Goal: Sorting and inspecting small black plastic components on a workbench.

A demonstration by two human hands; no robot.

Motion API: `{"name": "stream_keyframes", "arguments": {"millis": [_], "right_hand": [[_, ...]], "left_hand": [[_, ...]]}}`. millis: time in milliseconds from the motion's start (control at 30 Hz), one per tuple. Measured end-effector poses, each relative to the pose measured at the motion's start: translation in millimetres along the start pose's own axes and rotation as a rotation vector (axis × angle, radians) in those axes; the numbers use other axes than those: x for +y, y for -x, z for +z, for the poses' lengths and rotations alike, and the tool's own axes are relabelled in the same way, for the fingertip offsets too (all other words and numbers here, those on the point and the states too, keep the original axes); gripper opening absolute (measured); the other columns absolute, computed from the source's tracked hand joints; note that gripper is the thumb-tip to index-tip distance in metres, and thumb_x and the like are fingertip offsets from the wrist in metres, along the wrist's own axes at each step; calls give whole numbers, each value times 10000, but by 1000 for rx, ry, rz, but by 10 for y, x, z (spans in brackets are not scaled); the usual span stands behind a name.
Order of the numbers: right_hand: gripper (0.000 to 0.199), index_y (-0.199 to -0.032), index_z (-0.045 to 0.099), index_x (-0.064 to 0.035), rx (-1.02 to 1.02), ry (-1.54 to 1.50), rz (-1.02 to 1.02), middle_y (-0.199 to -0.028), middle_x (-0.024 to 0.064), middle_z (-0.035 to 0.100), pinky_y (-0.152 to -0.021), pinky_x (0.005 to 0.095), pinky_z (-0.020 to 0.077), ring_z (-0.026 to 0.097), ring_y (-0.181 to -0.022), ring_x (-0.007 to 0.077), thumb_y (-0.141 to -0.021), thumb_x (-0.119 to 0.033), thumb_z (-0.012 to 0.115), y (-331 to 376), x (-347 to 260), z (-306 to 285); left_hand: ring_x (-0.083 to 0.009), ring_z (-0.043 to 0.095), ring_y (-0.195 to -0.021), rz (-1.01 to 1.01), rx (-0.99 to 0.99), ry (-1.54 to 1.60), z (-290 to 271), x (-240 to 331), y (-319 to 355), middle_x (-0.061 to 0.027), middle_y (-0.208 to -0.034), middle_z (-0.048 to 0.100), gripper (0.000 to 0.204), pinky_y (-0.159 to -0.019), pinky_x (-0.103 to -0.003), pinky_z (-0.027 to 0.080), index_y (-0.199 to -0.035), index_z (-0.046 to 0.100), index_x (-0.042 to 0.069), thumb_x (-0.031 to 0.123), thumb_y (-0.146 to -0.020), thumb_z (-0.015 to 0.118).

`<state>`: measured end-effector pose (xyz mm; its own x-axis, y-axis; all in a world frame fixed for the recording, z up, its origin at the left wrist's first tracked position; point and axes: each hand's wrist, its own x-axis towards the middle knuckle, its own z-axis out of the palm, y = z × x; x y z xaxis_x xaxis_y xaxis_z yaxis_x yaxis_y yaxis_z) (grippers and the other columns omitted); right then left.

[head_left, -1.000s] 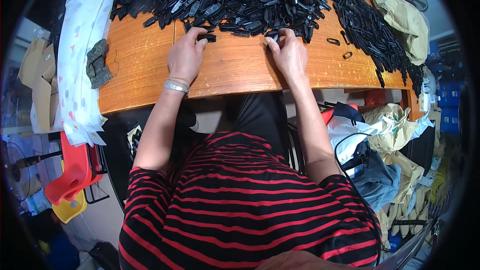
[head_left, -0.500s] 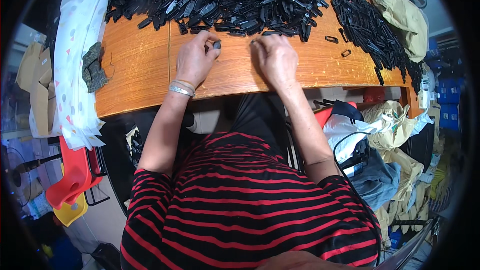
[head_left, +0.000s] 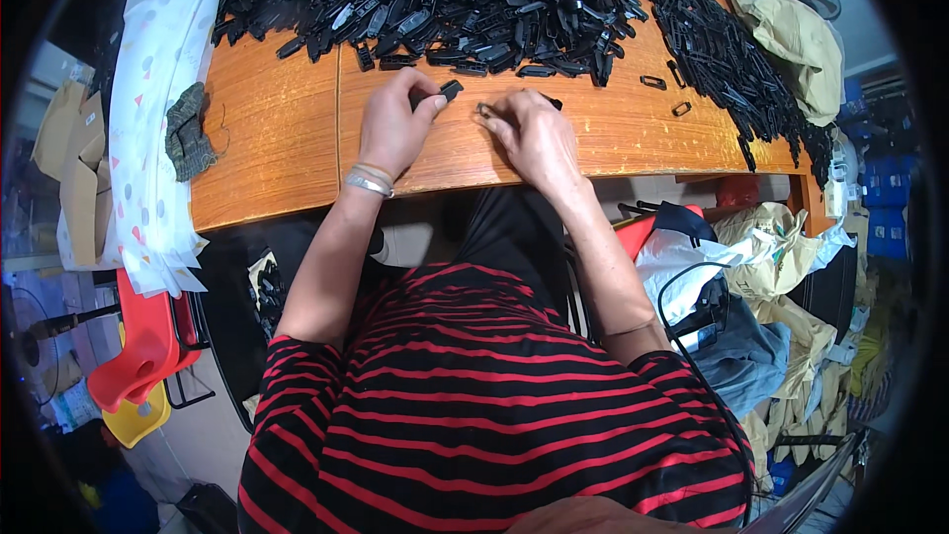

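Note:
My left hand (head_left: 395, 129) is closed, its thumb and fingertips pinching a small black plastic piece (head_left: 451, 91) above the wooden table (head_left: 267, 129). Facing it, my right hand (head_left: 539, 138) pinches a small dark frame-shaped piece (head_left: 482, 109) between thumb and forefinger. Another black part (head_left: 555, 103) shows at the far side of the right hand's curled fingers; whether they hold it I cannot tell. A short gap separates the two pinched pieces. Just beyond both hands spreads a big heap of loose black plastic parts (head_left: 435, 0).
A second pile of slim black frames (head_left: 727, 69) runs down the table's right side, with a few loose frames (head_left: 652, 82) beside it. Patterned white sheeting (head_left: 158, 89) and a dark knitted cloth (head_left: 188, 133) lie at the left. A red chair (head_left: 138, 356) stands below.
My right hand has shifted slightly left and nearer to me, bringing the frame-shaped piece into sight. The left hand has moved slightly right, and its black piece is turned and shows more.

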<state>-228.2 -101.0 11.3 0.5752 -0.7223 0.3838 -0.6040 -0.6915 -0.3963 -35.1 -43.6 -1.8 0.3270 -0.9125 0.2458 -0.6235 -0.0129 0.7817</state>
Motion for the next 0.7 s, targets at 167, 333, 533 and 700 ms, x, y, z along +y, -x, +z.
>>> {"name": "stream_keyframes", "arguments": {"millis": [167,333,533,700], "right_hand": [[169,-1014,587,19,-31,-725,352,-785,66,650,-604,255,502,614,-663,110,-941,-130,618,8,-176,102],[192,-1110,562,23,75,-698,145,-869,55,648,-618,232,518,611,-690,85,-934,-47,600,46,-307,72],[242,-1119,604,22,104,-685,155,-934,57,610,-630,216,520,611,-750,84,-885,-19,646,60,-351,-73],[238,-1090,639,-2,113,-610,85,-881,46,586,-602,216,497,588,-709,87,-854,-12,671,61,-336,-57]], "left_hand": [[-3,503,-611,-327,-176,985,30,204,194,43,-796,595,335,-489,-131,357,-1225,599,30,105,-904,661],[-12,503,-600,-348,-201,960,15,239,293,35,-806,608,301,-487,-150,377,-1173,623,18,144,-905,675],[1,470,-552,-344,-121,939,-5,314,292,58,-756,566,263,-446,-146,342,-1153,636,40,127,-908,672],[8,438,-540,-256,-90,869,19,288,313,57,-781,568,282,-449,-144,326,-1185,641,55,116,-911,665]]}}
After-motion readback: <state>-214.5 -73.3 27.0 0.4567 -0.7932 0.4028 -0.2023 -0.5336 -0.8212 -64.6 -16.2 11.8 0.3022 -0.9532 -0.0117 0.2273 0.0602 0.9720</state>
